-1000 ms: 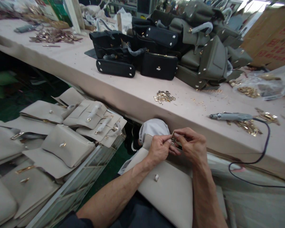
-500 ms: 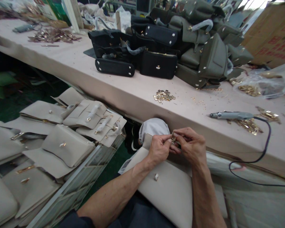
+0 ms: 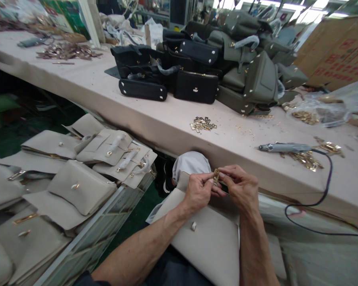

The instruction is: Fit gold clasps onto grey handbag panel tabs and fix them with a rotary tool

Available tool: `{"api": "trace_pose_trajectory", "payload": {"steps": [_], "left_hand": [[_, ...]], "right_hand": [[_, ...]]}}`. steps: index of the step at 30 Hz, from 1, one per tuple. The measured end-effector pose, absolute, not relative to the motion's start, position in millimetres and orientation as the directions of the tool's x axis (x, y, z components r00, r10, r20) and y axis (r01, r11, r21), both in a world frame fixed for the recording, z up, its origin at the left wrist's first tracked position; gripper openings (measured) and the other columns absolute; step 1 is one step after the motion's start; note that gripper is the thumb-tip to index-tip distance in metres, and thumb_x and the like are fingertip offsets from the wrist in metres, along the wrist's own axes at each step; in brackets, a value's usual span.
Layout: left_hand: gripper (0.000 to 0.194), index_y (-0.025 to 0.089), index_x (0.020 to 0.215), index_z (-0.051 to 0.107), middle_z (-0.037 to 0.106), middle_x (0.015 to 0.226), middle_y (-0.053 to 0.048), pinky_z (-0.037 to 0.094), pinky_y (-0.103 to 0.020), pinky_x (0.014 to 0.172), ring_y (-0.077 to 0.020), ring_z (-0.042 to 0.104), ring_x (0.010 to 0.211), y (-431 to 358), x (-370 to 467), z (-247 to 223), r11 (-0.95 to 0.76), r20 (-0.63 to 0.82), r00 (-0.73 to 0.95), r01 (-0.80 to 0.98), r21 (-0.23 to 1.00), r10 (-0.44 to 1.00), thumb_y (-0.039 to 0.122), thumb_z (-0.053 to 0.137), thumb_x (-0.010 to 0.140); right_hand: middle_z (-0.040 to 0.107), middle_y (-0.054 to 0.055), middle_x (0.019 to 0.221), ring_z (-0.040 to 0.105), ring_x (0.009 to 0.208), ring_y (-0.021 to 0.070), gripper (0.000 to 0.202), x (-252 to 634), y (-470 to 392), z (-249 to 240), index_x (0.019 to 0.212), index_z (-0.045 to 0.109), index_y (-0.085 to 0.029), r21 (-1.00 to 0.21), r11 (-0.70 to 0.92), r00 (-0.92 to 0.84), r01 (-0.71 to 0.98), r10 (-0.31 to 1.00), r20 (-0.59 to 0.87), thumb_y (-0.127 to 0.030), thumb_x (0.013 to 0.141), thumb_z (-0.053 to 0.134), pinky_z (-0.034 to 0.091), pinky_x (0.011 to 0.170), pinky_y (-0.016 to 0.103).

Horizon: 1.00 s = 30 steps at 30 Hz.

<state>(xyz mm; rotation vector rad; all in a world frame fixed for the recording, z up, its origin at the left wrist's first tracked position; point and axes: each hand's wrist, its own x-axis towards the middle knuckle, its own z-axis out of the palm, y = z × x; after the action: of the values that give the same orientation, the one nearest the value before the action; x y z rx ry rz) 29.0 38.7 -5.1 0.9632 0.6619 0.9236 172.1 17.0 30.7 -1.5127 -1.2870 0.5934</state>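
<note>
Worktable (image 3: 155,115) edge: hands (image 3: 219,186) w/ gold clasp (image 3: 216,176)

There is one view, from a camera worn on the person's head. It looks forward and down, and it sits close to the left hand (image 3: 199,190) and right hand (image 3: 240,187), which meet low in the middle of the picture with both forearms running up from the bottom edge. Just beyond them the near edge of the bench (image 3: 155,119) crosses slantwise from upper left to lower right. The far side of the bench reaches the top edge. At lower left the view drops past the bench edge onto a rack (image 3: 86,234).
</note>
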Motion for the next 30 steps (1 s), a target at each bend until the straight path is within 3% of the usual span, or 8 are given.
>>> {"api": "trace_pose_trajectory", "payload": {"steps": [8, 16, 22, 26, 30], "left_hand": [[0.037, 0.008, 0.113, 0.075, 0.076, 0.084, -0.01, 0.064, -0.025, 0.063, -0.0186, 0.077, 0.063, 37, 30, -7, 0.251, -0.06, 0.449, -0.379, 0.891, 0.892, 0.035, 0.061, 0.093], [0.032, 0.01, 0.104, 0.076, 0.076, 0.082, -0.009, 0.064, -0.027, 0.061, -0.0186, 0.075, 0.059, 35, 31, 1, 0.237, -0.091, 0.39, -0.344, 0.908, 0.916, 0.035, 0.064, 0.089], [0.03, 0.011, 0.093, 0.076, 0.074, 0.071, -0.006, 0.062, -0.028, 0.052, -0.02, 0.072, 0.051, 35, 34, 4, 0.237, -0.143, 0.309, -0.292, 0.927, 0.94, 0.04, 0.07, 0.087], [0.032, 0.013, 0.085, 0.076, 0.075, 0.07, -0.006, 0.062, -0.028, 0.051, -0.0199, 0.071, 0.05, 38, 35, 1, 0.218, -0.127, 0.31, -0.279, 0.935, 0.942, 0.045, 0.074, 0.085], [0.035, 0.013, 0.084, 0.076, 0.074, 0.067, -0.006, 0.061, -0.026, 0.05, -0.0187, 0.07, 0.049, 40, 34, 0, 0.217, -0.134, 0.291, -0.274, 0.937, 0.947, 0.049, 0.077, 0.083]], "right_hand": [[0.072, 0.008, 0.096, 0.069, 0.085, 0.019, 0.016, 172, 18, 30, 0.092, 0.083, -0.021, -0.921, 0.087, 0.313, 0.379, 0.925, 0.216, -0.034, 0.083, 0.077, 0.059, 0.067, 0.027], [0.078, 0.008, 0.092, 0.071, 0.08, 0.0212, 0.021, 177, 19, 27, 0.09, 0.082, -0.021, -0.958, -0.013, 0.318, 0.285, 0.945, 0.082, -0.039, 0.078, 0.082, 0.058, 0.075, 0.033], [0.074, 0.005, 0.076, 0.065, 0.065, 0.0173, 0.022, 173, 24, 31, 0.082, 0.077, -0.02, -0.951, -0.02, 0.285, 0.307, 0.956, 0.072, -0.042, 0.082, 0.077, 0.053, 0.062, 0.029], [0.068, 0.002, 0.066, 0.06, 0.059, 0.0141, 0.027, 169, 32, 29, 0.074, 0.071, -0.017, -0.976, 0.003, 0.278, 0.219, 0.958, 0.065, -0.042, 0.078, 0.08, 0.048, 0.056, 0.025], [0.071, 0.001, 0.068, 0.065, 0.058, 0.0181, 0.035, 179, 38, 33, 0.091, 0.073, -0.022, -0.985, -0.026, 0.267, 0.173, 0.963, 0.021, -0.05, 0.074, 0.084, 0.055, 0.058, 0.031]]}}
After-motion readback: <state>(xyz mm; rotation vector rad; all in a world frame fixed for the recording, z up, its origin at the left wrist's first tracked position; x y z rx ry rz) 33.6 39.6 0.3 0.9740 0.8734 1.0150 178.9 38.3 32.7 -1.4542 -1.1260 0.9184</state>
